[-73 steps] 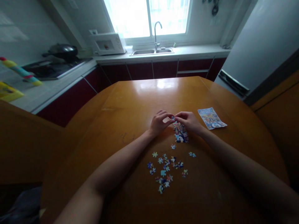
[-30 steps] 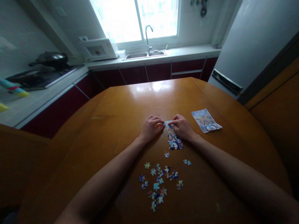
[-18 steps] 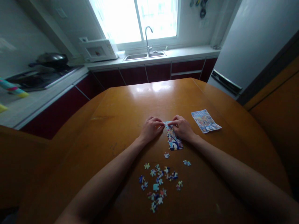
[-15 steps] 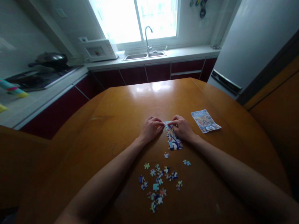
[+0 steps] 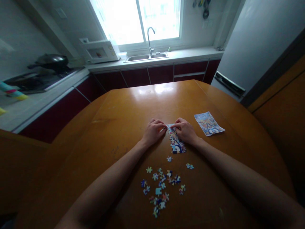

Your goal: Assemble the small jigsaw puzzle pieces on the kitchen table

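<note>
A partly joined jigsaw puzzle [image 5: 176, 144] lies on the brown wooden table [image 5: 114, 111], its left edge uneven. At its top left corner my left hand [image 5: 154, 131] is closed, thumb and index finger pinched on something too small to make out. My right hand [image 5: 185, 129] rests over the puzzle's upper right side, index finger pressed on the top part, the other fingers curled. Several loose puzzle pieces [image 5: 158, 191] are scattered nearer to me. One piece [image 5: 169, 158] sits just below the puzzle, and another [image 5: 190, 166] is to its right.
A creased picture sheet [image 5: 209, 124] lies right of my right hand. Beyond the table are a counter with a sink [image 5: 150, 56], a microwave [image 5: 101, 51] and a stove with a black pan [image 5: 51, 61]. A grey fridge [image 5: 240, 44] stands at the right.
</note>
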`<state>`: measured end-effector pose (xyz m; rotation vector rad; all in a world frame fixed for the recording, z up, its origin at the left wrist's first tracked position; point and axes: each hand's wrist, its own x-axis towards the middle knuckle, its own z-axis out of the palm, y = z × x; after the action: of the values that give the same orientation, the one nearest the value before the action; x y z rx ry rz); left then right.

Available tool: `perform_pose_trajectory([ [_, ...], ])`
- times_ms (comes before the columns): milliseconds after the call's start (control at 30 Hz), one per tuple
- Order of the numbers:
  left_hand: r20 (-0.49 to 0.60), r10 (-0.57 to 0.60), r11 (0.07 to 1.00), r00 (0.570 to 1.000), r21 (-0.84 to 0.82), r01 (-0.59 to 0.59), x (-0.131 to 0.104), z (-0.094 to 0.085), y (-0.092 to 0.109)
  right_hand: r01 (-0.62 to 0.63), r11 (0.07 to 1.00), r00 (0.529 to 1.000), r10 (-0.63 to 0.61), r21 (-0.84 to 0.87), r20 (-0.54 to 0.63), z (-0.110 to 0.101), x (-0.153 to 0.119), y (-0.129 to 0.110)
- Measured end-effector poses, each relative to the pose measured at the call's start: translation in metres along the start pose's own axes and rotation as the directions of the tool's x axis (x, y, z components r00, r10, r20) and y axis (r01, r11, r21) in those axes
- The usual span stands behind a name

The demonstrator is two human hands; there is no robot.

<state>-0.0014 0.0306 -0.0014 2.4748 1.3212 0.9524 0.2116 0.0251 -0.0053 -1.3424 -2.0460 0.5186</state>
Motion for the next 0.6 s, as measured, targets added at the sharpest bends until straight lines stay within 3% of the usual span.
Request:
perform_pose_trajectory([
  [167, -0.013, -0.044, 0.997, 0.999, -0.062, 0.043, 0.0011, -0.0026, 0.0018, 0.007, 1.000, 1.000, -0.007, 0.001, -0.009, 0.0012, -0.0003, 0.0006],
  [400, -0.282, -0.204, 0.975, 0.937, -0.143, 0.169, 0.0014, -0.0066, 0.0003, 0.003, 1.000, 1.000, -0.003, 0.012, -0.006, -0.0012, -0.0002, -0.0012],
  [600, -0.271, -0.141, 0.986, 0.952, -0.126, 0.110, 0.0009, -0.0062, 0.0004, 0.010, 1.000, 1.000, -0.010, 0.013, -0.006, -0.0017, -0.0003, -0.0010],
])
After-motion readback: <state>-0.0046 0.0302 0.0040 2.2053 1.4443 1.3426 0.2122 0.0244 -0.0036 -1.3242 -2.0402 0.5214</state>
